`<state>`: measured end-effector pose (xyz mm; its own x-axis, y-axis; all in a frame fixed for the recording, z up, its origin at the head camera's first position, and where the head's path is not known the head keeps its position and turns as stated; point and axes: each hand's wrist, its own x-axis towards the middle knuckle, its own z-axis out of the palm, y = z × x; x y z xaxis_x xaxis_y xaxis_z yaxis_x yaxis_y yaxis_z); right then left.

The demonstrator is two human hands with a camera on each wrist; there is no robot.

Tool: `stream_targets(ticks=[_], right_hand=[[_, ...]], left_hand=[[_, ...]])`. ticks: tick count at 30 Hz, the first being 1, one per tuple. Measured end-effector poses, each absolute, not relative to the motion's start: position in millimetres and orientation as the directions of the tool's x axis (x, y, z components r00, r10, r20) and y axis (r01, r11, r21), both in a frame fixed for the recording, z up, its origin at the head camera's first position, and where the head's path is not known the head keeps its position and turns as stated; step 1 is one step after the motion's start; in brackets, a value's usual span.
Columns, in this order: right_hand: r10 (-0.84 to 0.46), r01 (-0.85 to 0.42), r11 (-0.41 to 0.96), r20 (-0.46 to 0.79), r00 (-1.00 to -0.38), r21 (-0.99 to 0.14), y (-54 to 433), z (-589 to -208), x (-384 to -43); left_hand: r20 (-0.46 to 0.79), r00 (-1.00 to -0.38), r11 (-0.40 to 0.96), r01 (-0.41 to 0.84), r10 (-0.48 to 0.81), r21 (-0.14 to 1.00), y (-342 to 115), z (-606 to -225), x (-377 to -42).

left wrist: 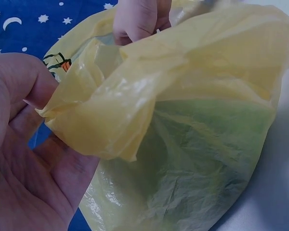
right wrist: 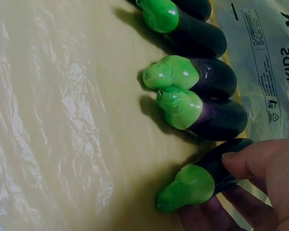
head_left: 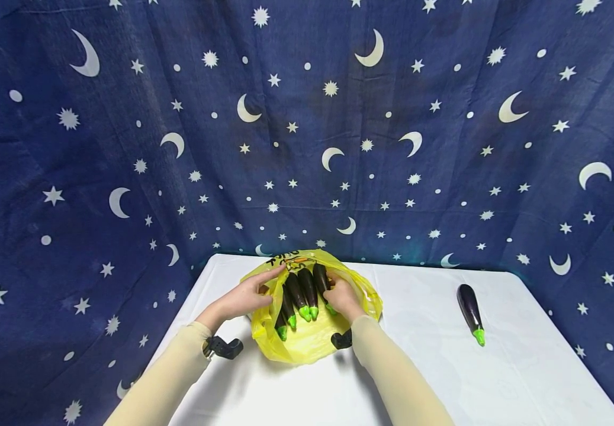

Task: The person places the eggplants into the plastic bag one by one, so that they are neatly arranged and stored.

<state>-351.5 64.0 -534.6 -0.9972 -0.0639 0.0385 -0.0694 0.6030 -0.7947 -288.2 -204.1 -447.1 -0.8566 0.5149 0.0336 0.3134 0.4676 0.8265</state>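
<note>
A yellow plastic bag lies on the white table with its mouth spread wide. Inside it, several dark eggplants with green stem ends lie side by side. My left hand is at the bag's left rim; in the left wrist view its thumb and fingers pinch a fold of the bag's yellow film. Reaching into the bag from the right, my right hand grips the rightmost eggplant, thumb on top and fingers beneath. That eggplant rests beside the others, slightly apart from them.
Another eggplant lies alone on the right part of the white table, its green end toward me. A dark blue curtain with moons and stars hangs behind and at the sides.
</note>
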Motion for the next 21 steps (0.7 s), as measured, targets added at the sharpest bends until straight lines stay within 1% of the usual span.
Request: stream_targets(ticks=[13, 21], right_hand=[[-0.078, -0.092, 0.676, 0.054, -0.996, -0.731, 63.6, -540.3, -352.1], [-0.08, -0.103, 0.685, 0.065, -0.995, -0.721, 61.6, -541.0, -351.7]], left_hand=[[0.016, -0.86, 0.471, 0.294, 0.509, 0.832, -203.8, -446.4, -287.3], [0.02, -0.862, 0.468, 0.294, 0.506, 0.833, -203.3, -448.1, -287.1]])
